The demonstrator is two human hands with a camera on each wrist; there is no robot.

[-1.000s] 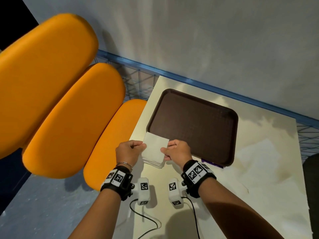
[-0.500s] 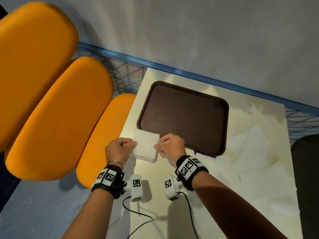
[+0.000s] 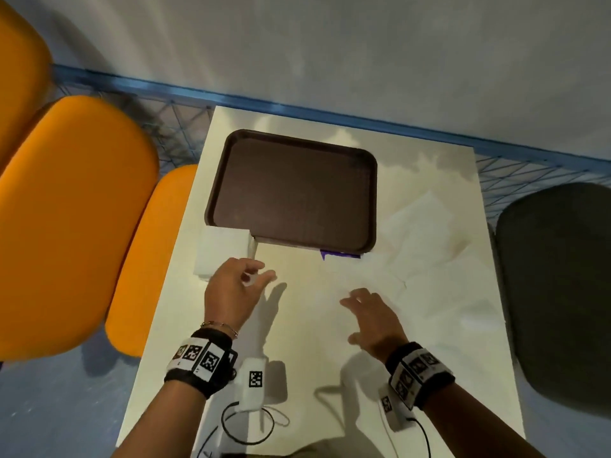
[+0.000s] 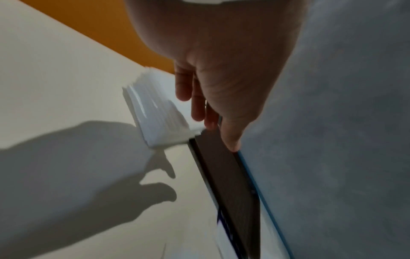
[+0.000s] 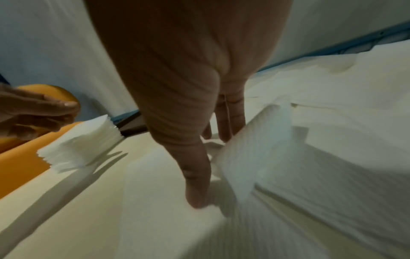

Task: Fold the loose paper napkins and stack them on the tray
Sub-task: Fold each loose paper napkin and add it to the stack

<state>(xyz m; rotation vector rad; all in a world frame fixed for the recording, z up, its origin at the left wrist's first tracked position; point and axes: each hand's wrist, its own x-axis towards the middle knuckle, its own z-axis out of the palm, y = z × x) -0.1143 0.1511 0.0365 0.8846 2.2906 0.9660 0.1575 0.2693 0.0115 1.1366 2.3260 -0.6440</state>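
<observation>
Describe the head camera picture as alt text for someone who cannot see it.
Two bare hands, left and right, reach over a pale table, both holding nothing. A stack of folded napkins sits at the near left corner of an empty brown tray, with loose napkins spread to the right. Orange seats stand left of the table.

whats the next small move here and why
Probably pinch the loose napkin under the right hand and draw it to the table's middle for folding. The folded stack sits beside the tray, the left hand is free, and more napkins lie unfolded.
</observation>
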